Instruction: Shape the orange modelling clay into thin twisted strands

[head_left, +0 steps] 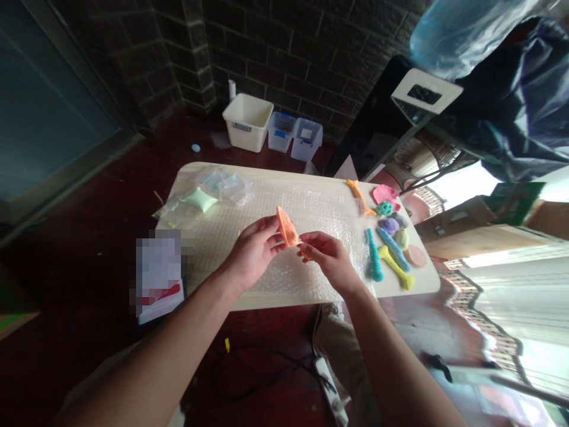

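You hold the orange piece [287,229] in the air above the bubble wrap [311,204] on the counter [427,279], with your left hand [252,250] closed on its left side and your right hand [329,258] pinching its narrow lower end. Because the piece looks thin and soft, it would be good that the left only supports it, while the right presses in small and even touches, so that the edge does not tear or take deep marks. It is also wise to work low, where a fall would be gentle.
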`<state>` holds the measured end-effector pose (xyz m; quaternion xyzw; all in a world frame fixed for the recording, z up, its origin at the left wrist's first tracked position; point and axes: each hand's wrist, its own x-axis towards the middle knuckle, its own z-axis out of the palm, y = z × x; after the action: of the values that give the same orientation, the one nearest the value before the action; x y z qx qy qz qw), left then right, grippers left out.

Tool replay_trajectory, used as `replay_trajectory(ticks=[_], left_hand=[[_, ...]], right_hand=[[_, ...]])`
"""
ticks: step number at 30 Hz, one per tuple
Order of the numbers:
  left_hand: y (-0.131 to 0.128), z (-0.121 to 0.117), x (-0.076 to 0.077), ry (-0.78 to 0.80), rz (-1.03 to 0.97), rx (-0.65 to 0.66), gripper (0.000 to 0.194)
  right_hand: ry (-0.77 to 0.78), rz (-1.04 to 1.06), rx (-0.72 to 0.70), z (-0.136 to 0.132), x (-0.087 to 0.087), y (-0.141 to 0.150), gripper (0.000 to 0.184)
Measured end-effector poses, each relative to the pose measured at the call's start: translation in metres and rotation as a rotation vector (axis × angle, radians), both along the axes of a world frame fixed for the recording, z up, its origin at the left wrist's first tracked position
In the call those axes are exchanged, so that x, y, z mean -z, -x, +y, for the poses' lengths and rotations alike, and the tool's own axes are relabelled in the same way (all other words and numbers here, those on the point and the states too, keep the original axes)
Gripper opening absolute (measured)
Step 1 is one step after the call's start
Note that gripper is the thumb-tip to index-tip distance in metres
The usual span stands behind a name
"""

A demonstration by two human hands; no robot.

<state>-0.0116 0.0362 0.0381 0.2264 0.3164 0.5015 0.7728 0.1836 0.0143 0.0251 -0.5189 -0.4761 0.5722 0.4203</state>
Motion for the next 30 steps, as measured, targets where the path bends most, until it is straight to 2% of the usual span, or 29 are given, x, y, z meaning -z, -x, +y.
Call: replay_trajectory(ticks=[8,11,17,25,30], left_hand=[[-0.008,-0.010,0.010,-0.230,0.397,0.292,0.027],[-0.009,-0.011,0.014,-0.309,0.505,0.342,0.026],[-0.009,-0.012,0.024,-0.412,0.661,0.325,0.025],[-0.008,-0.012,0.025,-0.317,0.722,0.279,0.033],[-0.007,-0.008,0.021,-0.204,0.579,0.162,0.024]], right_hand=[[-0.055,0.078,0.119,0.003,0.000,-0.009,0.018],[-0.059,0.117,0.146,0.003,-0.001,-0.010,0.016],[-0.092,0.132,0.141,0.001,-0.004,-0.010,0.020],[-0.164,-0.010,0.154,-0.001,-0.010,-0.003,0.023],[-0.163,-0.037,0.153,-0.003,-0.007,0.001,0.028]])
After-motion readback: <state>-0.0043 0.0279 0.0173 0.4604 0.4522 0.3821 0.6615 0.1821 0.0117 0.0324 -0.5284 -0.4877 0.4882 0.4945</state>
